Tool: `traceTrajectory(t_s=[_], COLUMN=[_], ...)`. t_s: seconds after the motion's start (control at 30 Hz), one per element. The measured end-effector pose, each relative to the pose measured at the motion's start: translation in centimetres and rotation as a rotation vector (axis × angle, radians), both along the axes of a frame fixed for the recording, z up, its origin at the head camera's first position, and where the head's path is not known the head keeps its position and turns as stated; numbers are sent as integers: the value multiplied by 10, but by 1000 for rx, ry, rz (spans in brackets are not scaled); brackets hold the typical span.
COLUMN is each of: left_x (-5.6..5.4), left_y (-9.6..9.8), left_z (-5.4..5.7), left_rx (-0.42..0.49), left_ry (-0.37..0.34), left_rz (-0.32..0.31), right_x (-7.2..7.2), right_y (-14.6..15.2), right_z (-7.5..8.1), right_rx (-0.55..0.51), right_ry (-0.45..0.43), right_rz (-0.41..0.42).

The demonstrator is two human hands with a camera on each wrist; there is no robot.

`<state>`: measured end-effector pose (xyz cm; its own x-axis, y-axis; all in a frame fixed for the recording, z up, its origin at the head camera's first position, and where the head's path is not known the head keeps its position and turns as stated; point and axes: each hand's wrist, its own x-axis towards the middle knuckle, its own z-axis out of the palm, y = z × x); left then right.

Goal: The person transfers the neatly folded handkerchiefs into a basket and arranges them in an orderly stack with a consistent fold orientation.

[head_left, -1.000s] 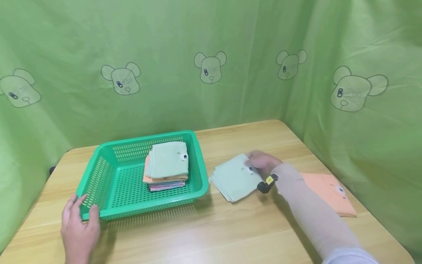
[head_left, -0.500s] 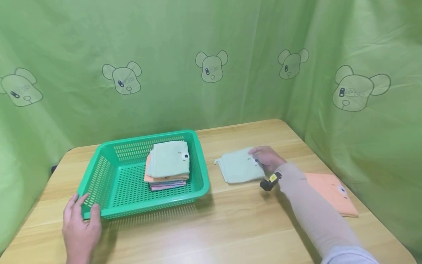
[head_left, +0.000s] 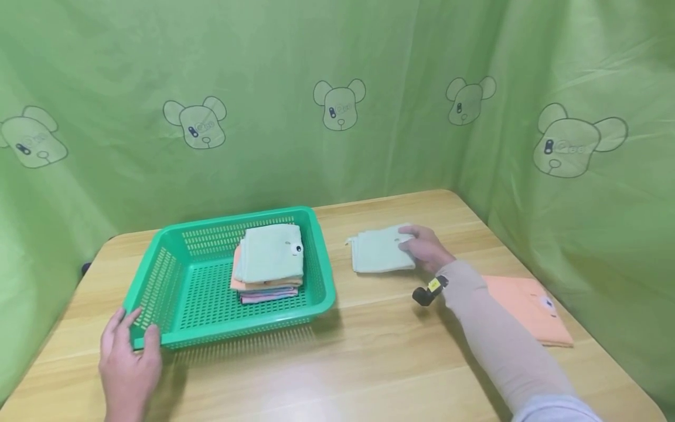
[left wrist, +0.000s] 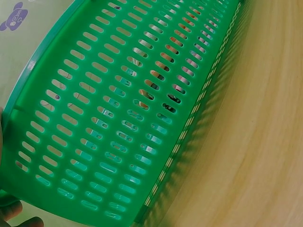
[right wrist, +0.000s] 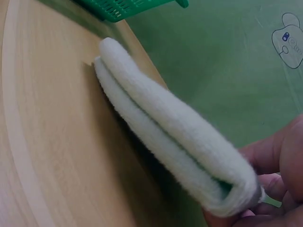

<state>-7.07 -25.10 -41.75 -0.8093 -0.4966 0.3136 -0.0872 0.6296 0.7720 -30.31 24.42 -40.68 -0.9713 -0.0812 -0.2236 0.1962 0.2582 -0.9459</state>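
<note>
My right hand (head_left: 426, 251) pinches the right edge of a folded pale green towel (head_left: 377, 251). In the right wrist view this towel (right wrist: 175, 127) is seen edge-on, its thick folded layers tilted above the wooden table. The left hand (head_left: 126, 363) grips the near left corner of a green plastic basket (head_left: 237, 332), fingers over the rim and thumb on its front side. Fingertips (left wrist: 28, 222) show below that corner in the left wrist view. Inside the basket's right half lies a stack of folded towels (head_left: 271, 255), a pale green one with an embroidered eye on top.
A folded orange towel (head_left: 527, 308) lies on the wooden table (head_left: 369, 363) at the right, partly behind my right forearm. Green curtains (head_left: 263, 53) with bear-head drawings stand close behind the table and along its sides.
The pale green towel in my right hand has moved away from me and turned to lie straighter, its eye patch now covered by the fingers. The left hand keeps its grip on the basket.
</note>
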Motion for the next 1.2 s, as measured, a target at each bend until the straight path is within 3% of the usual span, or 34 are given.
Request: traceTrajectory(t_s=[0.33,0.63,1.2], left_x=[0,0,1], left_y=[2,1,2], left_z=[1,2,3], left_rx=[2,5,-2], left_ry=[22,-5,10], left_rz=[6,1,1], right_x=[1,1,4], right_y=[-8,-13,-23], right_z=[8,14,35], right_rx=[-38,-67,-121], right_ry=[43,46,61], right_rz=[-47,-28,-30])
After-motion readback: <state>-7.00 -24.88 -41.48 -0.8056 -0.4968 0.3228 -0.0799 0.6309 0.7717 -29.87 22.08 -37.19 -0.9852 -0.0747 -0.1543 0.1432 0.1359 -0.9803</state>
